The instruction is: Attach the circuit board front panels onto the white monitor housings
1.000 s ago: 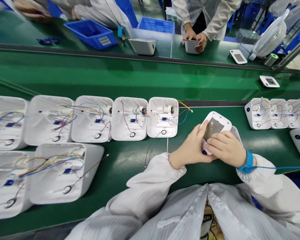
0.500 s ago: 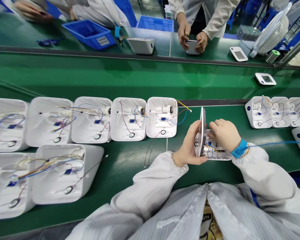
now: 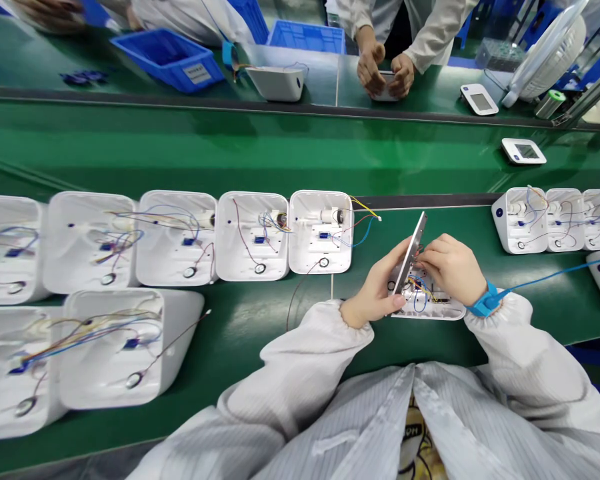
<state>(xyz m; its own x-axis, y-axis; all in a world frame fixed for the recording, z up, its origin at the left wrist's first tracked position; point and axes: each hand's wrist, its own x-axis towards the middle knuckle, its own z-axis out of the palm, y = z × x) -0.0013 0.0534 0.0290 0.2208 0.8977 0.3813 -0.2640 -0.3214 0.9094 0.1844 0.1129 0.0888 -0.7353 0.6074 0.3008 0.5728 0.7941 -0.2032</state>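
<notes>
My left hand (image 3: pixel 379 288) is closed round the edge of a thin front panel (image 3: pixel 410 253), holding it on edge and leaning to the right. Beneath it lies a white plastic housing (image 3: pixel 443 311), with blue, yellow and red wires (image 3: pixel 420 293) and small parts inside. My right hand (image 3: pixel 453 265), with a blue wrist strap (image 3: pixel 484 300), has its fingers pinched at the panel's inner side; what they grip is hidden, perhaps a small wire end. To the left, the nearest open housing (image 3: pixel 321 230) shows a motor-like cylinder, a blue connector and a round disc.
Several wired white housings (image 3: pixel 253 260) line the bench at left, more (image 3: pixel 523 217) at right. Across the green belt (image 3: pixel 280 143), a co-worker's hands (image 3: pixel 387 79) hold a device. Blue bins (image 3: pixel 173 63), a fan (image 3: pixel 550 53) and panels with screens (image 3: pixel 525 151) sit around. A blue cord (image 3: pixel 555 273) trails from my strap.
The front panel has tilted over to the right at its top, showing its thin edge. My right hand's fingers have come up against its inner side. The view has shifted slightly.
</notes>
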